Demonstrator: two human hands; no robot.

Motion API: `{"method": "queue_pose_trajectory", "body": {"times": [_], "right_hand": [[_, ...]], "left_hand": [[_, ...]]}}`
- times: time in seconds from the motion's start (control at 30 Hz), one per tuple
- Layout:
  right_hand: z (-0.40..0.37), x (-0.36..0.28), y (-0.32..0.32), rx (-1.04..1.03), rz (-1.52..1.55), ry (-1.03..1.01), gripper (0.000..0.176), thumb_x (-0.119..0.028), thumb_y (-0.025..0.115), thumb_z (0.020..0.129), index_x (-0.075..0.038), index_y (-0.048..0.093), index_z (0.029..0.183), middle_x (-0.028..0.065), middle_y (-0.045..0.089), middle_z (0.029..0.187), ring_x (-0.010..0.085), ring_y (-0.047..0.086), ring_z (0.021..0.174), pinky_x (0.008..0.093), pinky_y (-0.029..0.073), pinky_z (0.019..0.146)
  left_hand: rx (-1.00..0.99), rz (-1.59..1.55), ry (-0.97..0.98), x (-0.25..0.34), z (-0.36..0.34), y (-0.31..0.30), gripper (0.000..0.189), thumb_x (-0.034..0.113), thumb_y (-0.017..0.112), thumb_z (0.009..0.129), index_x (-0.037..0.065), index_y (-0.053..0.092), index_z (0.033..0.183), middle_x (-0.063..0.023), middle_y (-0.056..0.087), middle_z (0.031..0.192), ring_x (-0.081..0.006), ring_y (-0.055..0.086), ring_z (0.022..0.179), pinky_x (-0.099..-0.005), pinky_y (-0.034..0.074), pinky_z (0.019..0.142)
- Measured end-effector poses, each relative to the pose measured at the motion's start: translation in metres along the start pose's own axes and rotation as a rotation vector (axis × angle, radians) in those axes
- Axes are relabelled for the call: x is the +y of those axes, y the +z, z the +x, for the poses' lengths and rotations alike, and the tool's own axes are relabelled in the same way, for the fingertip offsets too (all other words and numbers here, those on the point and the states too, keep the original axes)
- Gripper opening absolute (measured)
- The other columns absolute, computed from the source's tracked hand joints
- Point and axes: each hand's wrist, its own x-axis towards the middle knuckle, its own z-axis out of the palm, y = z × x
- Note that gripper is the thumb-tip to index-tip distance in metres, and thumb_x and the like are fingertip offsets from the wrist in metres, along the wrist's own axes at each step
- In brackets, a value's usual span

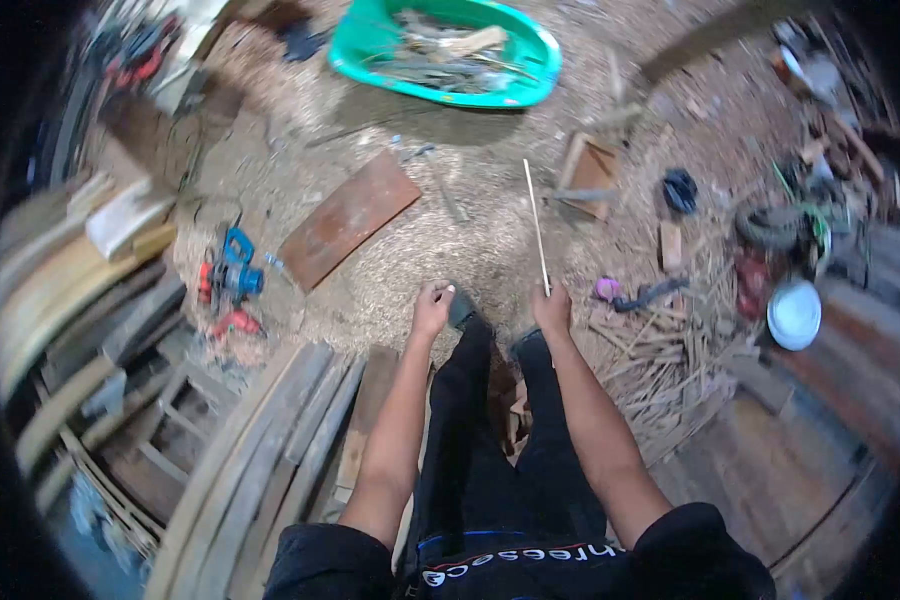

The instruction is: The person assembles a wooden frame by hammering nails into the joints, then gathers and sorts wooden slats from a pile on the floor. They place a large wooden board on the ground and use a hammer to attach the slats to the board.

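Over a floor of shavings, one thin stick in the right hand

Between the person's knees and the green tub (515, 98), the floor (420, 250) is thick with pale shavings. The right hand (551, 303) grips a thin, light stick (537, 225) by its near end, and the rest of it points forward, unsupported, toward the tub. The left hand (432, 302) hangs beside the left shoe (461, 308), fingers curled in toward the thumb; whether anything small is pinched there, I cannot tell.

Held at one end only, the stick could swing wide with a small turn of the wrist. Its length passes just beside a small wooden frame (592, 170), so a sweep to the right might catch that edge and snap it, slim as it looks. A loosened grip could drop it among the shavings, or near the heap of offcuts (660, 390) to the right, where pale wood would be hard to pick out.

Footing is the other worry: loose shavings may slide underfoot, and a step forward and left would meet the brown board (350, 220) lying flat. Farther left sits a blue power tool (236, 270); whether it is plugged in does not show, so a stumble that way seems the worst one.
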Motion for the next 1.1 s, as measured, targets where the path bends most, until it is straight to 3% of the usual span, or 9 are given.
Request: {"method": "queue_pose_trajectory", "body": {"times": [0.23, 0.47, 0.57, 0.67, 0.8, 0.87, 0.9, 1.0, 1.1], "right_hand": [[0.001, 0.120, -0.081, 0.163, 0.164, 0.176, 0.031, -0.030, 0.059, 0.093, 0.000, 0.065, 0.097, 0.0272, 0.064, 0.079, 0.0475, 0.062, 0.082, 0.0504, 0.048, 0.070], [-0.010, 0.255, -0.144, 0.188, 0.416, 0.611, 0.039, -0.036, 0.055, 0.096, -0.001, 0.068, 0.086, 0.0195, 0.066, 0.069, 0.0385, 0.068, 0.075, 0.0469, 0.051, 0.069], [-0.010, 0.308, -0.172, 0.194, 0.262, 0.646, 0.045, -0.041, 0.055, 0.092, 0.002, 0.070, 0.089, 0.0286, 0.067, 0.085, 0.0444, 0.065, 0.088, 0.0501, 0.051, 0.077], [-0.015, 0.356, -0.192, 0.331, 0.361, 0.695, 0.045, -0.041, 0.054, 0.091, 0.002, 0.070, 0.091, 0.0278, 0.067, 0.085, 0.0435, 0.066, 0.088, 0.0504, 0.051, 0.080], [-0.017, 0.388, -0.230, 0.456, 0.366, 0.820, 0.037, -0.037, 0.063, 0.086, -0.004, 0.073, 0.096, 0.0250, 0.070, 0.091, 0.0421, 0.066, 0.094, 0.0479, 0.050, 0.086], [-0.023, 0.406, -0.235, 0.395, 0.425, 0.912, 0.037, -0.038, 0.065, 0.085, -0.004, 0.073, 0.097, 0.0244, 0.070, 0.092, 0.0416, 0.066, 0.095, 0.0473, 0.050, 0.087], [-0.011, 0.412, -0.243, 0.393, 0.462, 0.934, 0.037, -0.038, 0.066, 0.084, -0.005, 0.073, 0.097, 0.0241, 0.070, 0.093, 0.0413, 0.066, 0.096, 0.0470, 0.050, 0.087], [-0.007, 0.417, -0.258, 0.366, 0.466, 0.971, 0.045, -0.042, 0.067, 0.083, -0.003, 0.071, 0.104, 0.0241, 0.069, 0.103, 0.0397, 0.065, 0.103, 0.0445, 0.049, 0.091], [-0.006, 0.412, -0.272, 0.431, 0.393, 0.953, 0.037, -0.039, 0.066, 0.084, -0.005, 0.074, 0.097, 0.0236, 0.070, 0.091, 0.0407, 0.068, 0.092, 0.0467, 0.052, 0.083]], "left_hand": [[-0.290, 0.228, 0.016, 0.040, -0.021, 0.117, 0.037, 0.032, 0.058, 0.097, 0.005, 0.058, 0.122, -0.0076, 0.069, 0.107, -0.0175, 0.063, 0.096, -0.0317, 0.049, 0.075], [-0.473, 0.407, 0.030, 0.042, -0.038, 0.244, 0.044, 0.036, 0.060, 0.096, 0.003, 0.056, 0.126, -0.0102, 0.067, 0.110, -0.0192, 0.062, 0.100, -0.0332, 0.050, 0.076], [-0.519, 0.490, 0.035, 0.037, -0.041, 0.310, 0.041, 0.033, 0.060, 0.097, 0.002, 0.057, 0.123, -0.0111, 0.067, 0.107, -0.0198, 0.063, 0.099, -0.0326, 0.050, 0.076], [-0.607, 0.615, 0.065, 0.028, -0.046, 0.365, 0.038, 0.031, 0.061, 0.097, 0.000, 0.061, 0.118, -0.0110, 0.068, 0.103, -0.0191, 0.063, 0.096, -0.0321, 0.050, 0.078], [-0.715, 0.928, 0.222, 0.042, -0.060, 0.439, 0.035, 0.029, 0.062, 0.096, -0.003, 0.065, 0.109, -0.0105, 0.068, 0.099, -0.0173, 0.063, 0.089, -0.0314, 0.050, 0.079], [-0.767, 0.838, 0.306, 0.044, -0.070, 0.467, 0.031, 0.026, 0.064, 0.093, 0.000, 0.065, 0.110, -0.0129, 0.071, 0.095, -0.0208, 0.066, 0.089, -0.0354, 0.050, 0.080], [-0.790, 0.781, 0.155, 0.047, -0.074, 0.480, 0.032, 0.028, 0.063, 0.093, 0.000, 0.066, 0.108, -0.0132, 0.071, 0.097, -0.0222, 0.066, 0.088, -0.0350, 0.051, 0.080], [-0.750, 0.879, 0.217, 0.028, -0.057, 0.498, 0.032, 0.028, 0.063, 0.093, 0.000, 0.065, 0.108, -0.0135, 0.071, 0.097, -0.0220, 0.066, 0.090, -0.0350, 0.051, 0.083], [-0.868, 1.000, 0.191, 0.046, -0.057, 0.520, 0.032, 0.027, 0.063, 0.094, -0.001, 0.064, 0.109, -0.0136, 0.070, 0.096, -0.0203, 0.066, 0.091, -0.0348, 0.051, 0.085]]}}
